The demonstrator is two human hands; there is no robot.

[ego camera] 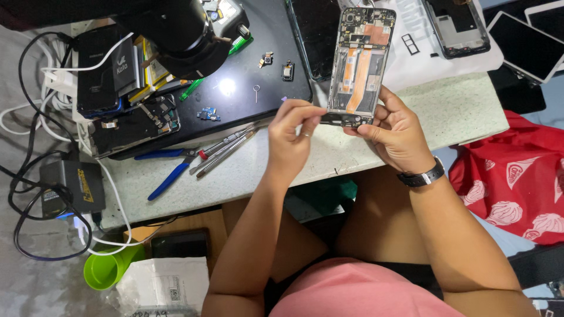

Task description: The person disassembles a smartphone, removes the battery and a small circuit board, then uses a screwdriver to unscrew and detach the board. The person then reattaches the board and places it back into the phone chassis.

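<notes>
Both hands on an opened phone (359,64), back cover off, internals showing w/ orange flex strips down the middle. Right hand (395,136) clamps the phone's lower end, thumb on the right edge, fingers wrapped under; phone is held upright-ish over the pale speckled tabletop (452,111), top end pointing away from the person. Left hand (292,136) has thumb & fingertips pinched together at the phone's bottom-left corner; can't tell if sth small is held in the pinch. Black wristwatch (420,176) on the right wrist.

Left of the hands, on the table edge: blue-handled pliers (166,176) & a few thin metal tools (226,149) lying side by side, near the left hand but not touching it. Behind them a black work mat (258,70) w/ small loose phone parts & a SIM pin. Far left: stacked phones & batteries (126,76), white and black cables. Red bag (517,182) sits to the right, below table level.
</notes>
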